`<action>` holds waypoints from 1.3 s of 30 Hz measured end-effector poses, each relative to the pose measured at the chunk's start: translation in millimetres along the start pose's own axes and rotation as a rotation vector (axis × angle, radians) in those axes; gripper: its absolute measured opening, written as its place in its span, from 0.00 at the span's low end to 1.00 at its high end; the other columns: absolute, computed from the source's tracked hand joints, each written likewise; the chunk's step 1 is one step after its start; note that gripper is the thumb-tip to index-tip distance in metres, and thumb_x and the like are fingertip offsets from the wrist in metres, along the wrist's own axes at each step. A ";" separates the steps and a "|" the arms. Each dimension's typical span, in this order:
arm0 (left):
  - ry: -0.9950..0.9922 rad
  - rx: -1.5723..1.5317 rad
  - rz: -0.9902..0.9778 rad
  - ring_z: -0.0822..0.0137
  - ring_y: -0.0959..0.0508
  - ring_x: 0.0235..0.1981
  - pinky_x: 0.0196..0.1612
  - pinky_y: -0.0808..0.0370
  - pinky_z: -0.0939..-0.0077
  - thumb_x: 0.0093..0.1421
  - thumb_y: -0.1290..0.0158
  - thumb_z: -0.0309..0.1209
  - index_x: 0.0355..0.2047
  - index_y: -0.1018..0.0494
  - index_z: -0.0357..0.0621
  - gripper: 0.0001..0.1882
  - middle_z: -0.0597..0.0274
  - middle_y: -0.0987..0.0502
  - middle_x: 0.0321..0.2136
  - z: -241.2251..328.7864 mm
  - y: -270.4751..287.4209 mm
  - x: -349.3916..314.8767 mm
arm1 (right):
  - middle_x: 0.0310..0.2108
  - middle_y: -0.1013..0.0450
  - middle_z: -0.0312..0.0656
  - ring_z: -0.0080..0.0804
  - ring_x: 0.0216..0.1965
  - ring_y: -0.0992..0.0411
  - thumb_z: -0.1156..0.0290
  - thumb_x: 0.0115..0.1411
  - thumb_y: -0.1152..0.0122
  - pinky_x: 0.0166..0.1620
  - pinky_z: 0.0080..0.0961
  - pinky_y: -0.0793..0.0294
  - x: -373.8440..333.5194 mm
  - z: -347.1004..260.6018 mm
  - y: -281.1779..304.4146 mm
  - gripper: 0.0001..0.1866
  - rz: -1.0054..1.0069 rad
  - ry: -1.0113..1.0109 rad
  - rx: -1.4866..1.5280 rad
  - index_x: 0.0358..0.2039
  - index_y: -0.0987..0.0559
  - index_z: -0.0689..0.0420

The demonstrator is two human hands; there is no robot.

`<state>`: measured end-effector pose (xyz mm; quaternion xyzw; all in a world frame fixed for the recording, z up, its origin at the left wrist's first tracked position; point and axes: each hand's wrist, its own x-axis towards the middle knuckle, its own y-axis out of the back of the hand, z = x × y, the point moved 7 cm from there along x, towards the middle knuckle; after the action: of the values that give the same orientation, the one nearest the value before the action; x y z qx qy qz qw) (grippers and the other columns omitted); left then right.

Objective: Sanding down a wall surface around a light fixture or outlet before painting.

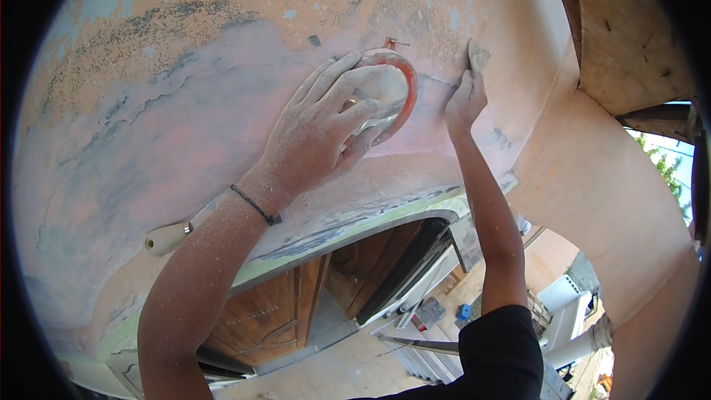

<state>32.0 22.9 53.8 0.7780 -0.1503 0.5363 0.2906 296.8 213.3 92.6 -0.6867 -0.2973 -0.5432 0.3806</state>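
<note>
Smoothing the patched wall [185, 104] seems to be the step in hand, judging by the dust on the skin and the flat piece at the plaster. To do it well, hold the pale flat piece [478, 55] flush to the wall, work in light, even strokes, and feather the rough edges outward rather than digging at one spot; easy pressure near the crack would spare the plaster around it. The right hand [466, 100] is closed on that piece, its fingers bent behind it against the wall. To its left, on the near side of the crack, the round red-rimmed piece [411, 92] lies under the left hand [326, 115], whose fingers spread across its pale face with the thumb near its lower edge. Those fingers cover much of it, so I cannot tell whether they grip it or only press. The two hands stand apart.
</note>
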 end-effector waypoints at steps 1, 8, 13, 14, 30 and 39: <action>0.008 0.021 -0.014 0.48 0.33 0.67 0.70 0.35 0.52 0.54 0.33 0.30 0.46 0.20 0.48 0.18 0.52 0.29 0.61 -0.2 0.3 -2.2 | 0.64 0.27 0.52 0.46 0.69 0.34 0.79 0.71 0.52 0.72 0.37 0.41 -27.2 -31.5 -11.0 0.20 -0.078 0.107 0.050 0.61 0.22 0.62; -0.001 -0.016 0.011 0.48 0.32 0.67 0.68 0.33 0.52 0.56 0.34 0.31 0.46 0.21 0.47 0.17 0.53 0.29 0.62 -1.2 6.2 2.7 | 0.63 0.27 0.55 0.47 0.68 0.32 0.80 0.70 0.50 0.69 0.35 0.35 38.5 31.8 13.5 0.20 -0.037 0.131 -0.012 0.60 0.22 0.64; -0.020 0.020 -0.019 0.48 0.32 0.66 0.67 0.32 0.52 0.56 0.34 0.30 0.47 0.21 0.47 0.17 0.53 0.29 0.62 0.9 2.7 1.2 | 0.62 0.26 0.54 0.47 0.68 0.33 0.86 0.65 0.54 0.68 0.35 0.34 50.1 18.9 -21.7 0.24 0.020 -0.171 0.060 0.59 0.22 0.64; -0.011 0.023 -0.032 0.48 0.32 0.66 0.67 0.32 0.53 0.56 0.34 0.30 0.47 0.21 0.47 0.17 0.54 0.29 0.62 -0.6 3.4 0.2 | 0.62 0.26 0.54 0.47 0.68 0.33 0.86 0.65 0.54 0.68 0.35 0.34 33.8 -7.5 -21.8 0.24 0.022 -0.170 0.065 0.59 0.22 0.64; 0.016 -0.009 -0.007 0.50 0.31 0.66 0.67 0.31 0.54 0.54 0.34 0.28 0.43 0.21 0.47 0.15 0.55 0.28 0.61 -5.1 12.4 -1.3 | 0.62 0.26 0.53 0.47 0.67 0.31 0.82 0.66 0.52 0.68 0.33 0.34 23.6 -85.3 -28.4 0.22 -0.102 0.335 0.037 0.58 0.21 0.63; -0.021 0.006 0.029 0.50 0.31 0.65 0.66 0.31 0.54 0.54 0.33 0.29 0.44 0.21 0.47 0.17 0.55 0.28 0.61 2.9 6.6 4.2 | 0.57 0.23 0.56 0.47 0.61 0.25 0.74 0.67 0.53 0.65 0.32 0.29 119.4 65.4 9.3 0.20 0.176 -0.205 -0.012 0.53 0.18 0.65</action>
<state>32.2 16.3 58.8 0.7821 -0.1631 0.5329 0.2789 366.2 263.0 199.1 -0.7644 -0.2701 -0.4364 0.3902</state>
